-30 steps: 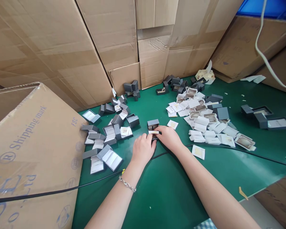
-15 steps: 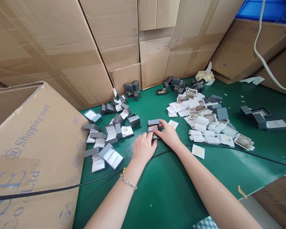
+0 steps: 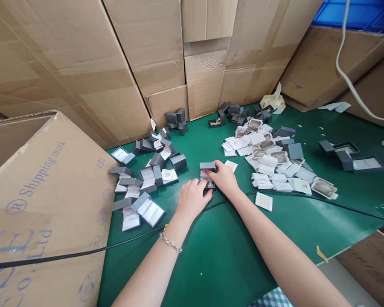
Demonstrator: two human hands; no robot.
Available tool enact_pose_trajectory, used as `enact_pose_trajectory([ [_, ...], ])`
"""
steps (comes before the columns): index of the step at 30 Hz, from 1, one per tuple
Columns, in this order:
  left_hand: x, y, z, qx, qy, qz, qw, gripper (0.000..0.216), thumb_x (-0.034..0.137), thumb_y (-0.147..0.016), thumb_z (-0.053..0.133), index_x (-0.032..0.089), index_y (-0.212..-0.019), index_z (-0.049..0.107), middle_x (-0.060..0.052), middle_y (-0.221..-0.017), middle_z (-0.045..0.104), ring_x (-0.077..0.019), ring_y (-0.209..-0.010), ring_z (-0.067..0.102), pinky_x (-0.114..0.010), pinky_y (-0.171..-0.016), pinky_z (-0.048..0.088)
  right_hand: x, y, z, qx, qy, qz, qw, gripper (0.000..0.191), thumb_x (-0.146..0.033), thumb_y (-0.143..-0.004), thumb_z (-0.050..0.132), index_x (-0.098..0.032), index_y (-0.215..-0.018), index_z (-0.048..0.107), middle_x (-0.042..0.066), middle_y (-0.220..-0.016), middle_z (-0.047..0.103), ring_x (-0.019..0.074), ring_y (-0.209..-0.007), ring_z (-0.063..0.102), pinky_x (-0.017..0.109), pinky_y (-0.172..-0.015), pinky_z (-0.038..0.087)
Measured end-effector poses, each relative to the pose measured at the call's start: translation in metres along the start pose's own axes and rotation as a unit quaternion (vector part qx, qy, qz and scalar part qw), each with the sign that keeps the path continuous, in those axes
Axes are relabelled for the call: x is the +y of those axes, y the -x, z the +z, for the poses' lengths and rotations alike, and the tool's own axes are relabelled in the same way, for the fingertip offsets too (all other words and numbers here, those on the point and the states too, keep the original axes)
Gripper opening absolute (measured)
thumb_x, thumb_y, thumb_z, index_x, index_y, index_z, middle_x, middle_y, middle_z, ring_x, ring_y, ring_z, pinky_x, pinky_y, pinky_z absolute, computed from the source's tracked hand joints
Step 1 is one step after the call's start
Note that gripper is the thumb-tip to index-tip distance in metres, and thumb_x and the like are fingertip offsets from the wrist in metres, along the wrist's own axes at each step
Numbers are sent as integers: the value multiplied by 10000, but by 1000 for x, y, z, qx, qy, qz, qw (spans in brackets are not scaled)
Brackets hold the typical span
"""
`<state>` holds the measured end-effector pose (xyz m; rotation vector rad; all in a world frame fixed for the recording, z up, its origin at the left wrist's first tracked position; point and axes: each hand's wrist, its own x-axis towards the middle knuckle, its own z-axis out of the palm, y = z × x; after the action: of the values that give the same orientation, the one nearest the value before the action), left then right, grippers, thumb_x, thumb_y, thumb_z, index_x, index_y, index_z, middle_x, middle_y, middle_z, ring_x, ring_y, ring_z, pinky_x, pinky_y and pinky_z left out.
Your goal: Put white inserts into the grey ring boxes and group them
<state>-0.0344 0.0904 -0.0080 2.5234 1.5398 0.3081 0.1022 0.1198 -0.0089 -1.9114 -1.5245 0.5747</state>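
Observation:
Between my hands, a small dark grey jewelry box [image 3: 208,166] stands on the green table [image 3: 208,238] with its lid raised and a white inside showing. My left hand [image 3: 192,197] grips the near left side of the box, fingers bent over its base. From the right, my right hand [image 3: 225,178] holds the box by its lid and side, with the thumb reaching inside. What lies in the base is mostly hidden by my fingers. A white card with a yellowish patch [image 3: 231,165] lies just behind my right hand.
Several open grey boxes [image 3: 149,209] lie at left, beside a large carton [image 3: 67,204]. At right is a heap of white paper inserts [image 3: 265,166]. A black cable [image 3: 121,244] crosses the table. Stacked cartons [image 3: 160,51] wall off the back.
Both hands stay on the same box, which is slightly more open to view. The whole scene has shifted a little to the left as the camera moved.

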Motion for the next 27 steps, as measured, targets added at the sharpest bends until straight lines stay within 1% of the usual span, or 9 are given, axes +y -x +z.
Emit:
enact_pose_trajectory([
  [4,-1,0,2,4,24,33,999,240,354,-843,474,214,-960,630,-44,-767,571,-200,-780,559,-305,-685,426,1,2,-2,-8,-3,-11,1000,218,-415,-766,532,-212,-695,497,-14,-631,550,134,-567,481,230,-515,307],
  [9,-4,1,1,16,45,40,998,210,367,-811,535,223,-933,627,-28,-757,541,-174,-743,550,-272,-630,416,5,1,-2,-14,28,-16,999,277,-459,-802,474,-201,-716,524,18,-625,556,153,-580,502,245,-521,305],
  [12,-7,2,2,29,44,38,998,129,272,-811,539,222,-899,619,-26,-778,538,-164,-758,552,-252,-613,409,5,1,-3,-30,16,-14,999,303,-472,-810,447,-201,-765,574,32,-670,592,164,-621,532,246,-544,328],
  [15,-9,2,5,39,45,34,998,123,166,-795,539,217,-880,612,-19,-783,555,-165,-783,563,-249,-622,414,4,4,-6,-58,-1,-19,998,302,-474,-791,470,-200,-750,591,23,-668,599,160,-613,531,246,-536,333],
  [18,-9,2,8,46,58,35,997,118,162,-780,573,208,-879,619,-17,-786,570,-172,-790,572,-255,-631,426,4,6,-8,-80,-19,-36,996,276,-441,-788,478,-196,-769,602,8,-636,585,148,-577,507,247,-523,326],
  [22,-6,3,9,47,85,49,994,92,173,-788,585,198,-847,651,-22,-756,570,-174,-769,577,-260,-637,435,4,6,-13,-91,-9,-34,995,312,-425,-805,454,-173,-695,601,11,-572,534,136,-539,455,254,-505,296],
  [23,-5,3,9,49,101,47,993,91,181,-793,585,198,-842,659,-21,-745,568,-171,-760,578,-257,-631,434,5,5,-17,-99,-16,-38,994,313,-434,-799,470,-169,-728,620,11,-580,537,134,-547,455,252,-509,300],
  [25,-4,3,9,61,150,26,987,99,189,-791,594,207,-848,672,-13,-732,568,-158,-738,579,-245,-621,430,8,4,-29,-109,-42,-48,992,355,-462,-769,528,-172,-932,653,3,-631,562,128,-574,467,245,-535,331],
  [27,-5,1,9,78,206,-8,975,106,183,-778,612,216,-853,679,0,-721,569,-137,-705,574,-229,-610,423,13,1,-44,-79,-60,-41,994,536,-497,-744,563,-201,-1191,576,1,-704,585,128,-603,485,246,-582,371],
])
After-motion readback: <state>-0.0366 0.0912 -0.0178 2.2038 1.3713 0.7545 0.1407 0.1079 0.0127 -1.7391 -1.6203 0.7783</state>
